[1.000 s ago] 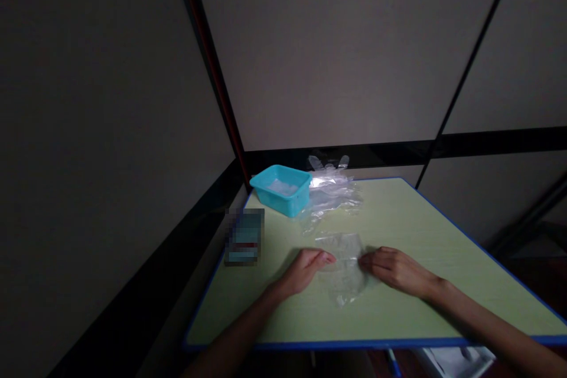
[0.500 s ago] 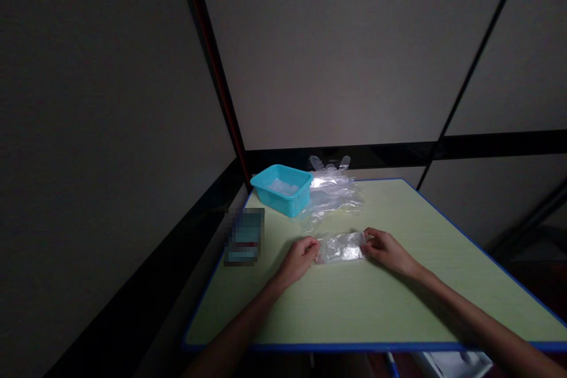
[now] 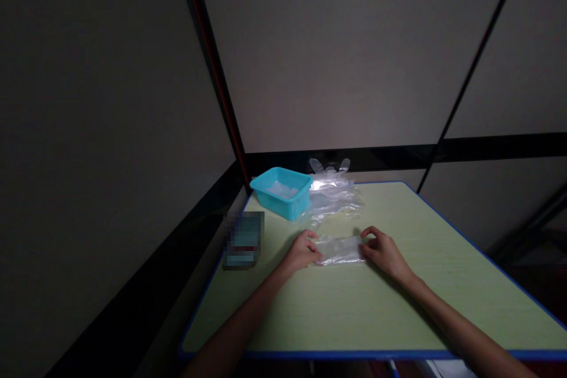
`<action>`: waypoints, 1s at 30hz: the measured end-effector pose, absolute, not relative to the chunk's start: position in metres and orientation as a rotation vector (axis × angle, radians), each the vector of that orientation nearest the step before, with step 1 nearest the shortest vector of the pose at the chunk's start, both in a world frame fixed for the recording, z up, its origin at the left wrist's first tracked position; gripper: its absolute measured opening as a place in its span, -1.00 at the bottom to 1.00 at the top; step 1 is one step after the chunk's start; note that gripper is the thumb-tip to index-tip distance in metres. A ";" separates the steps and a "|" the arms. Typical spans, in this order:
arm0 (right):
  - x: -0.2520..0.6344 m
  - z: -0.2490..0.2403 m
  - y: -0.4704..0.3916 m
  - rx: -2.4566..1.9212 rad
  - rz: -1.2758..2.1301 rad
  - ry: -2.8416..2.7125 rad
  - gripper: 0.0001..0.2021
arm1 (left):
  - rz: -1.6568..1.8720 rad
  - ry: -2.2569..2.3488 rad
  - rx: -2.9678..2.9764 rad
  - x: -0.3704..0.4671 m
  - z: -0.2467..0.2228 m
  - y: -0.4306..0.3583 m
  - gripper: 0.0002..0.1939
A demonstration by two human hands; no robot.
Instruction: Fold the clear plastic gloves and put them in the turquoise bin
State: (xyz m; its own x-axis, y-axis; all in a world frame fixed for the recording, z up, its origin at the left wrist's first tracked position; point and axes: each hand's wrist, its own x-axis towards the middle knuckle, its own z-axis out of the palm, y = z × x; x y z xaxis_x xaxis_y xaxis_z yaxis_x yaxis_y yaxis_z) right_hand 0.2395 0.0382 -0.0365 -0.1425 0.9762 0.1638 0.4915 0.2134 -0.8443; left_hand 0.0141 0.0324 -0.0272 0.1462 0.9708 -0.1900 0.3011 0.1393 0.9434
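Note:
A folded clear plastic piece (image 3: 340,250) lies flat as a narrow strip on the pale green table (image 3: 354,313). At its left end is my left hand (image 3: 305,250), thumb on the plastic and fingers spread apart from the thumb. My right hand (image 3: 381,253) is at the right end, its thumb touching the edge and its index finger raised and curved away. Neither hand is closed round the plastic. Behind it lies a pile of clear plastic gloves (image 3: 334,195), with glove fingers sticking up at the back.
A turquoise basket (image 3: 290,208) with whitish contents stands at the back left, against the glove pile. A blurred-out flat object (image 3: 244,239) lies near the left edge. Walls rise behind and to the left.
Both hands have loosened from the ends of the plastic, their fingers parting from the thumbs. The plastic now lies flatter on the table.

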 end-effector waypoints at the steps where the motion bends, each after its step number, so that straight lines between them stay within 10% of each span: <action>1: 0.239 -0.036 0.037 -1.377 0.808 -1.755 -0.85 | 0.802 1.354 1.362 0.014 -0.028 0.033 -0.57; 30: 0.224 -0.027 0.021 -1.264 0.088 -2.289 -0.62 | 1.048 1.402 2.054 0.031 -0.013 0.014 -0.66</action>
